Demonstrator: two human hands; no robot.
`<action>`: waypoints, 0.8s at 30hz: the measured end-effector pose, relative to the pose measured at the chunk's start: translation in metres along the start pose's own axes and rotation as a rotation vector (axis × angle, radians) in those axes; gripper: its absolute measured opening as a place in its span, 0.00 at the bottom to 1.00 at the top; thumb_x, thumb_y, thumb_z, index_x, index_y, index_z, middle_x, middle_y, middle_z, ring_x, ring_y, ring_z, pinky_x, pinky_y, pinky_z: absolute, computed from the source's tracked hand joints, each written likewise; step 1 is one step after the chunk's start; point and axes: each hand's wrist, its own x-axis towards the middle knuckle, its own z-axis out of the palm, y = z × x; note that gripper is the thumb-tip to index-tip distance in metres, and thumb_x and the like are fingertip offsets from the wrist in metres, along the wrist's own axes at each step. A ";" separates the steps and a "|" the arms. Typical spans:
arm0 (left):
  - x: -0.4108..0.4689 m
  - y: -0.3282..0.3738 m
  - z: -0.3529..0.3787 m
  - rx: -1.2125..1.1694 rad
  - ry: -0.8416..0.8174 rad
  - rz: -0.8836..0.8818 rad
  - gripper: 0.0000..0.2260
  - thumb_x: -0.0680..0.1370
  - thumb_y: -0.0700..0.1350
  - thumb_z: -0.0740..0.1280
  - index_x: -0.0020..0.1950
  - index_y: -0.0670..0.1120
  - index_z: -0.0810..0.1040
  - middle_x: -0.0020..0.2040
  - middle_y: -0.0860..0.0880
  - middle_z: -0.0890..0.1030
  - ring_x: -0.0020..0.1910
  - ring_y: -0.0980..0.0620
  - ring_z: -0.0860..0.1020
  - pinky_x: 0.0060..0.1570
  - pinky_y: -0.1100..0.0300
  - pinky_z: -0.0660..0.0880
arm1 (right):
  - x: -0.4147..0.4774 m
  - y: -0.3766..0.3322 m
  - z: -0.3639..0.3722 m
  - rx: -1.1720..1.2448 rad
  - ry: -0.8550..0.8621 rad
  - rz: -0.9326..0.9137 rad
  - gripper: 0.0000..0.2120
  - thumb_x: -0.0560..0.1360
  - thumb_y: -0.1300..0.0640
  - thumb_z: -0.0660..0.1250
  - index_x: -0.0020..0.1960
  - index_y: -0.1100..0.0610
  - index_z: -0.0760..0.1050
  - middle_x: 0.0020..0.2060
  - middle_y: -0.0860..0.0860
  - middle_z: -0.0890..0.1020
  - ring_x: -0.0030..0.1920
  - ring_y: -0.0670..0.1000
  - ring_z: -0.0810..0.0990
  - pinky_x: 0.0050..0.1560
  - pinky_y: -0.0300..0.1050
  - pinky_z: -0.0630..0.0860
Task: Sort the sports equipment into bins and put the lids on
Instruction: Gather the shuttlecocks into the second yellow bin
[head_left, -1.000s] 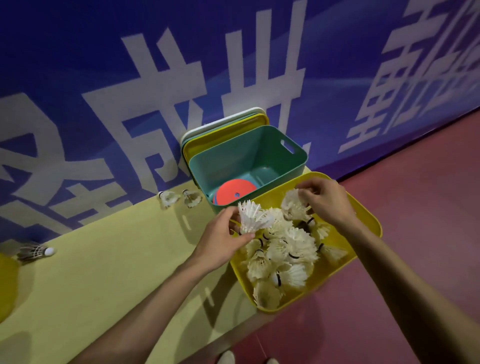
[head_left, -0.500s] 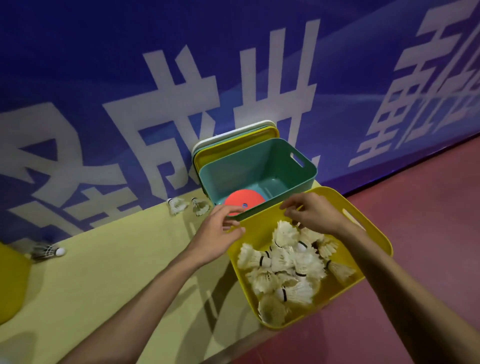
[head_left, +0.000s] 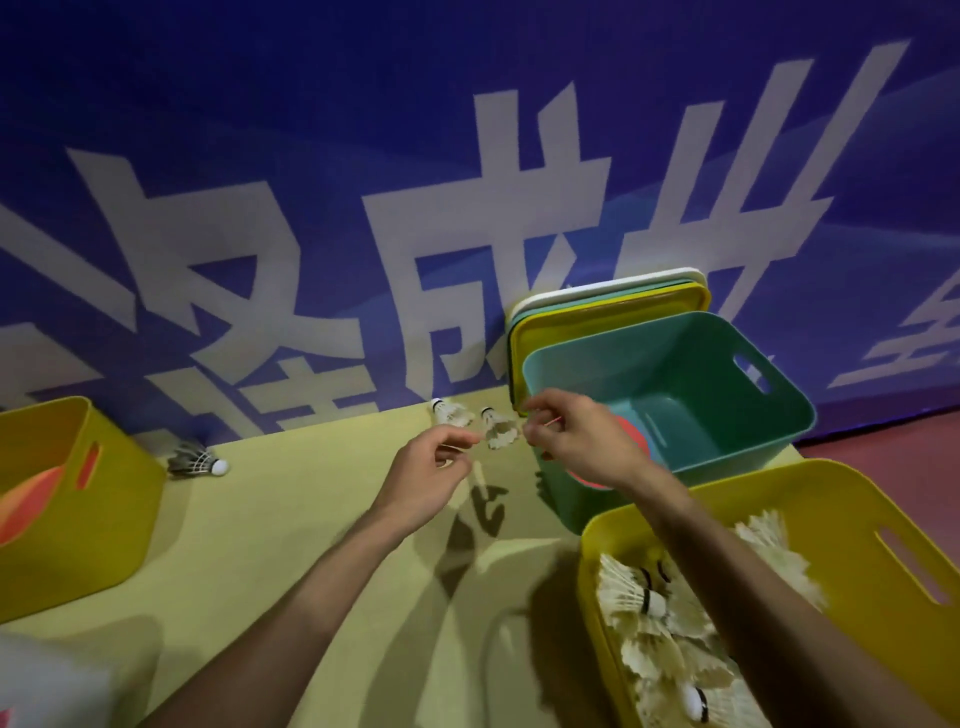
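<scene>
The left hand (head_left: 431, 467) and right hand (head_left: 576, 441) close in from either side on a white shuttlecock (head_left: 500, 430) lying near the back edge of the yellow-green platform (head_left: 291, 519), with a second shuttlecock (head_left: 450, 413) just behind it. Both hands' fingers are curled at its feathers, but the blur hides whether either one pinches it. The teal bin (head_left: 727, 415) stands at the back right, and the yellow bin (head_left: 857, 519) of shuttlecocks at the front right corner.

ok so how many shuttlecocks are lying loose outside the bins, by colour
white shuttlecocks: 2
dark shuttlecock: 1
total: 3
</scene>
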 end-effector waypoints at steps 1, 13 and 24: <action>0.008 -0.008 -0.005 0.000 0.005 -0.023 0.11 0.76 0.37 0.65 0.51 0.52 0.80 0.52 0.54 0.82 0.50 0.56 0.79 0.52 0.65 0.73 | 0.012 -0.002 0.014 0.024 0.005 0.021 0.13 0.75 0.57 0.65 0.60 0.55 0.76 0.46 0.49 0.83 0.46 0.49 0.81 0.52 0.47 0.77; 0.132 -0.092 -0.039 0.041 -0.026 -0.188 0.12 0.76 0.37 0.63 0.55 0.49 0.79 0.54 0.53 0.80 0.46 0.57 0.77 0.43 0.71 0.70 | 0.115 0.043 0.133 -0.064 -0.017 0.345 0.24 0.74 0.58 0.67 0.68 0.58 0.66 0.63 0.58 0.72 0.64 0.57 0.71 0.66 0.47 0.66; 0.196 -0.161 -0.031 0.306 -0.173 0.042 0.29 0.76 0.26 0.53 0.72 0.48 0.68 0.71 0.50 0.68 0.69 0.52 0.69 0.68 0.62 0.65 | 0.158 0.072 0.169 -0.345 0.020 0.304 0.29 0.72 0.59 0.61 0.72 0.55 0.62 0.66 0.56 0.69 0.68 0.58 0.65 0.70 0.51 0.60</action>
